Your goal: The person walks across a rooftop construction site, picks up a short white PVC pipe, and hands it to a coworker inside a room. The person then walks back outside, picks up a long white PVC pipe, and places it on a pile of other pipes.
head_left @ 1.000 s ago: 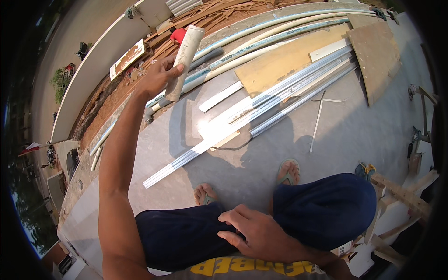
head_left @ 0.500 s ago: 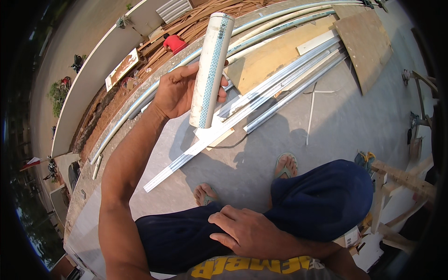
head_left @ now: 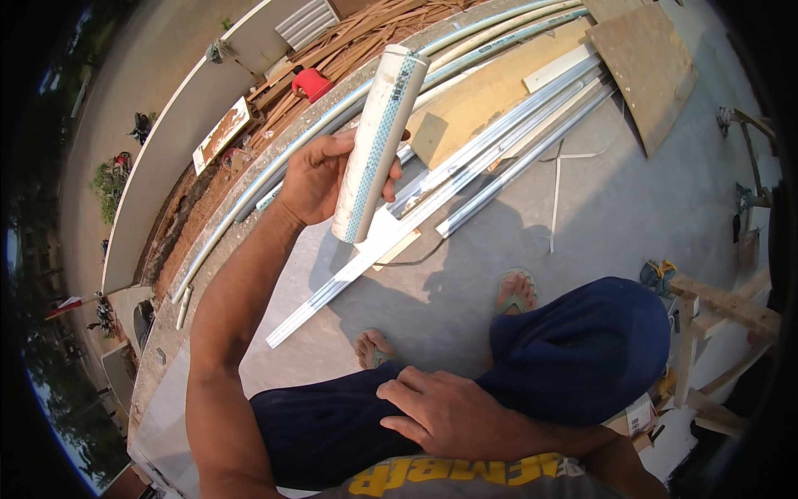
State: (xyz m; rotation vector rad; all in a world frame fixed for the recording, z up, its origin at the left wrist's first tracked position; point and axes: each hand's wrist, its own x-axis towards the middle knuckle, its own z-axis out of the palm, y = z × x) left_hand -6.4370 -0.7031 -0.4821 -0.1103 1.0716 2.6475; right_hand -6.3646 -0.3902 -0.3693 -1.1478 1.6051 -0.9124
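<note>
My left hand is raised, wrapped round a short white pipe with a blue checkered stripe down its length, held nearly upright and tilted a little to the right. My right hand rests on the dark blue trouser cloth over my lap, fingers loosely bent and apart, holding nothing. Beyond the held pipe, long white metal-like strips lie diagonally on the grey floor, beside a yellowish board and a brown board.
Long pipes run along the floor's rough edge. Beyond it are wood planks, a low wall and a person in a red shirt crouching. At right stands a wooden frame. My sandalled feet are below.
My left hand has swung the pipe rightward, turning it so its blue stripe faces me, then lowered it slightly. My right hand has moved little on my lap.
</note>
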